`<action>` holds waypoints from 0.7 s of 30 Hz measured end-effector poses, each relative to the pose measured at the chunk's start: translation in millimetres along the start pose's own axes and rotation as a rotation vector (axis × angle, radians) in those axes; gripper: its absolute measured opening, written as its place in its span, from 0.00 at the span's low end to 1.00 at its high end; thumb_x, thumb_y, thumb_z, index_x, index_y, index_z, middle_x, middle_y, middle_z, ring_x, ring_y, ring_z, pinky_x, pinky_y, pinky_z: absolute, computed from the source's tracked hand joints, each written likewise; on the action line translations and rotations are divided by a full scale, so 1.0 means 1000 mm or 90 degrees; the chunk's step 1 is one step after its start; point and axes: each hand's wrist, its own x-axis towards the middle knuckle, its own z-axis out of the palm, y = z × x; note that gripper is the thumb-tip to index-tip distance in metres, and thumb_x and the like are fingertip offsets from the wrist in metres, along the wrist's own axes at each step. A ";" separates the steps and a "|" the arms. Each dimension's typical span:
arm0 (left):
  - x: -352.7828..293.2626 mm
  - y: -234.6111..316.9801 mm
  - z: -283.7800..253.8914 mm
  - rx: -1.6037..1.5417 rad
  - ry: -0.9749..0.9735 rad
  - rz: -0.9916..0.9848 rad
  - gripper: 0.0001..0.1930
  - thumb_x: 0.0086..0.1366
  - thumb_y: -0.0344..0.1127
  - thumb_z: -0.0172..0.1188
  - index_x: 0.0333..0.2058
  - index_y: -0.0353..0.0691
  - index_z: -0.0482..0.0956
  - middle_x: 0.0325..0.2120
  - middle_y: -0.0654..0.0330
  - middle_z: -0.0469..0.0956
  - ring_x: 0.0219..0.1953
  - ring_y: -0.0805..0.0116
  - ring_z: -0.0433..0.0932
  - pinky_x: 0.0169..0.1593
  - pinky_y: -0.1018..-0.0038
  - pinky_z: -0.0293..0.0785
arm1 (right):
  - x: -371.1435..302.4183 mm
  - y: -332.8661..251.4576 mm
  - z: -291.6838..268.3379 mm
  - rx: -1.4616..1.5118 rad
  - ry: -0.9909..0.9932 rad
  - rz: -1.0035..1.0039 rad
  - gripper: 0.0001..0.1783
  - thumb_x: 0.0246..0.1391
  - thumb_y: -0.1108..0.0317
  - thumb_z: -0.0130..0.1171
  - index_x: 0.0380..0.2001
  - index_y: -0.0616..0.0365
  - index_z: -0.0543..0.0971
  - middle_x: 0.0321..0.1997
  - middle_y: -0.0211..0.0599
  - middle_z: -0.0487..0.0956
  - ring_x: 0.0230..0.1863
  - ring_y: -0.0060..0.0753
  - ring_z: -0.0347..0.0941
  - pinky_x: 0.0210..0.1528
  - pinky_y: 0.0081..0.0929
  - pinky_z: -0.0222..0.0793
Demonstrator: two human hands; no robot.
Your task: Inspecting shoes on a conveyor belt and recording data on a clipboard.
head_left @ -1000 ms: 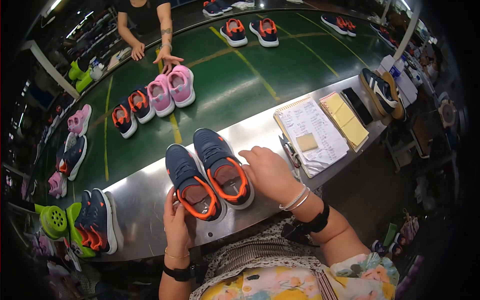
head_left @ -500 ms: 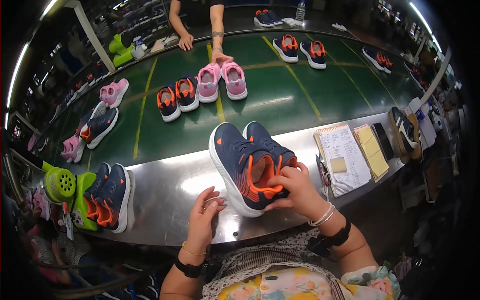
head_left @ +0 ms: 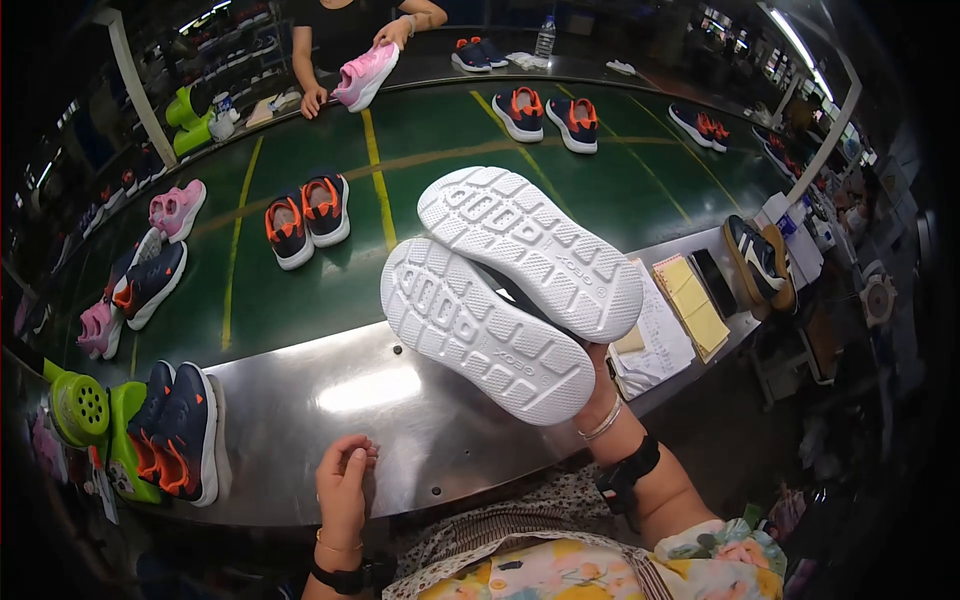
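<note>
Head view: right hand [head_left: 600, 395] lifts two shoes [head_left: 510, 290], soles up.

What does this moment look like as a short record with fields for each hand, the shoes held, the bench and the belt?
right hand: the right hand holds up a pair of shoes, mostly hidden behind them
shoes held: the pair of shoes is side by side, white soles toward the camera
left hand: the left hand is empty, resting on the metal bench
bench: the metal bench carries a navy and orange pair at its left and papers at its right
belt: the green belt carries several navy and pink pairs
other person: a hand across the belt holds a pink shoe
</note>
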 end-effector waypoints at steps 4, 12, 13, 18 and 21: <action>-0.002 -0.010 -0.009 0.242 0.066 0.171 0.06 0.60 0.25 0.52 0.35 0.31 0.75 0.32 0.56 0.77 0.34 0.68 0.75 0.40 0.75 0.71 | 0.005 -0.009 0.015 -0.060 -0.007 0.033 0.50 0.37 0.36 0.61 0.59 0.56 0.62 0.59 0.34 0.68 0.59 0.34 0.64 0.61 0.33 0.61; -0.002 -0.013 -0.006 0.476 0.055 0.346 0.05 0.56 0.25 0.54 0.31 0.33 0.76 0.30 0.54 0.76 0.32 0.62 0.76 0.38 0.72 0.71 | 0.063 -0.063 0.041 -1.251 -0.388 -0.283 0.24 0.38 0.45 0.67 0.35 0.48 0.77 0.31 0.32 0.71 0.39 0.35 0.69 0.56 0.44 0.52; -0.002 -0.012 -0.003 0.450 0.078 0.351 0.04 0.55 0.26 0.54 0.28 0.34 0.77 0.27 0.53 0.77 0.30 0.58 0.76 0.37 0.69 0.71 | 0.078 -0.075 0.033 -1.319 -0.390 -0.288 0.24 0.38 0.44 0.66 0.34 0.48 0.77 0.32 0.32 0.72 0.41 0.36 0.69 0.56 0.49 0.51; 0.000 -0.017 -0.005 0.471 0.059 0.358 0.04 0.54 0.25 0.55 0.29 0.34 0.77 0.27 0.53 0.77 0.30 0.58 0.76 0.37 0.69 0.71 | 0.149 -0.164 -0.031 -1.476 0.142 -0.487 0.24 0.43 0.58 0.65 0.44 0.52 0.73 0.37 0.36 0.74 0.45 0.39 0.70 0.53 0.46 0.58; 0.000 -0.019 -0.021 0.499 -0.007 0.245 0.14 0.59 0.38 0.52 0.41 0.36 0.73 0.37 0.51 0.75 0.40 0.57 0.74 0.47 0.65 0.66 | 0.148 -0.178 -0.032 -1.365 0.247 -0.535 0.23 0.45 0.64 0.63 0.45 0.55 0.72 0.39 0.38 0.74 0.45 0.41 0.70 0.49 0.39 0.63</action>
